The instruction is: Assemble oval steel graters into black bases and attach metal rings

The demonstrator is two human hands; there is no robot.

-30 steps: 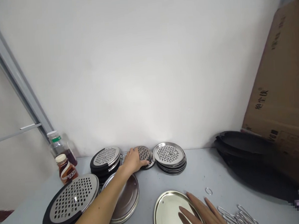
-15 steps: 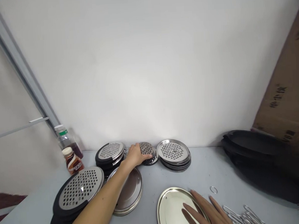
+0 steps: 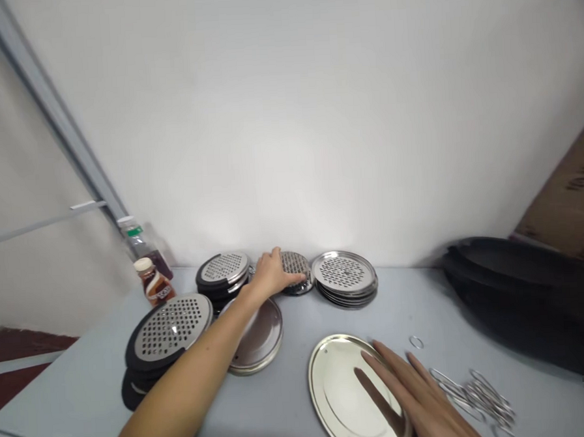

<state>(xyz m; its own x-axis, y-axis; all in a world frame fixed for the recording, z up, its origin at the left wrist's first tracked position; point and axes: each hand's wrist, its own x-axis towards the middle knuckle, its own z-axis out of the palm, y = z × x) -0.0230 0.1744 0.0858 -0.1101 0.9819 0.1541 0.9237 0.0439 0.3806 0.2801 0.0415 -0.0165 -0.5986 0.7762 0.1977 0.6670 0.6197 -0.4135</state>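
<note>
My left hand (image 3: 269,276) reaches to the back of the table, beside a short stack of small round graters (image 3: 295,262). Its thumb and forefinger are spread around the stack's left side; whether they touch it I cannot tell. Fingers apart, my right hand (image 3: 412,387) is over the right edge of a shiny, pale gold round metal plate (image 3: 337,385). A stack of larger silver grater discs (image 3: 344,271) is right of the small graters. Under my left forearm, another stack of round metal plates (image 3: 262,341) is partly hidden.
Black-rimmed graters stand in two stacks, one at the back (image 3: 225,267) and one at front left (image 3: 173,328). Two bottles, one with a brown label (image 3: 156,284), are at the left. Metal rings (image 3: 482,391), large black trays (image 3: 511,298) and a cardboard box (image 3: 565,197) are at right.
The view has tilted, so the table items appear higher and slightly right. My left fingers look more spread at the small graters. My right hand stays over the gold plate.
</note>
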